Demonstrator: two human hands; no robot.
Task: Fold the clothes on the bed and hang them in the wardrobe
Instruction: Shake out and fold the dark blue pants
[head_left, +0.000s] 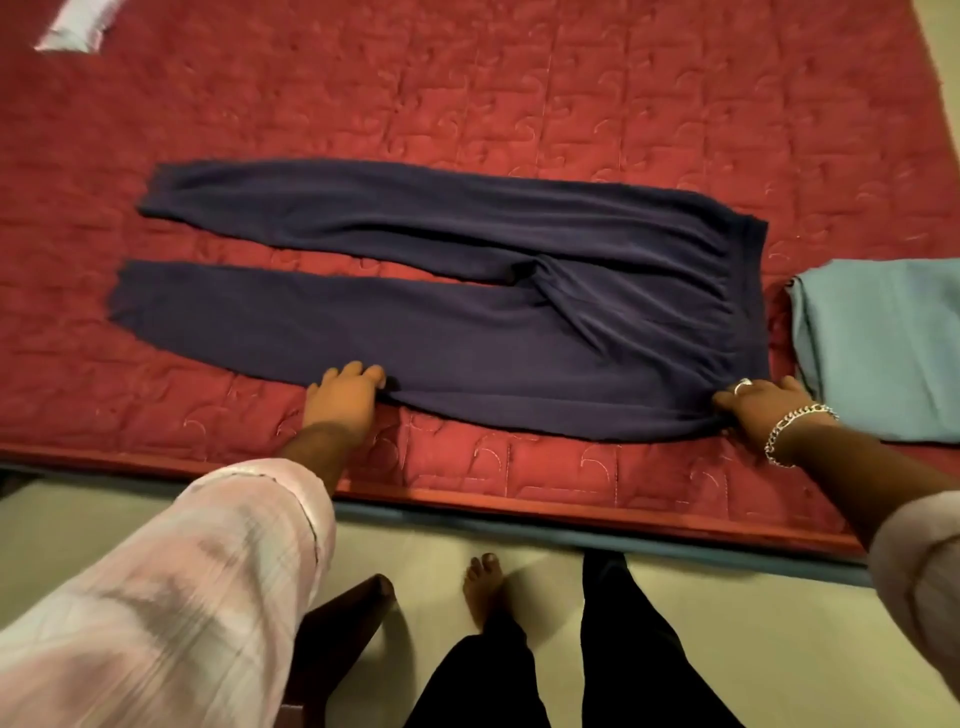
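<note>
Bed (519, 104) fills upper view, covered by red quilted spread with stitched square blocks and curled motifs. Near edge of bed runs slantwise, red border above dark teal base strip (519, 525). Floor (426, 566) below: pale cream, smooth, bearing soft shadows. Dark wooden furniture piece (337, 623) on floor at lower left, kind unclear. Warm, dim indoor light.

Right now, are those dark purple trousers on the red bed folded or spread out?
Spread out: the dark purple trousers lie flat, both legs apart and showing full length.
</note>
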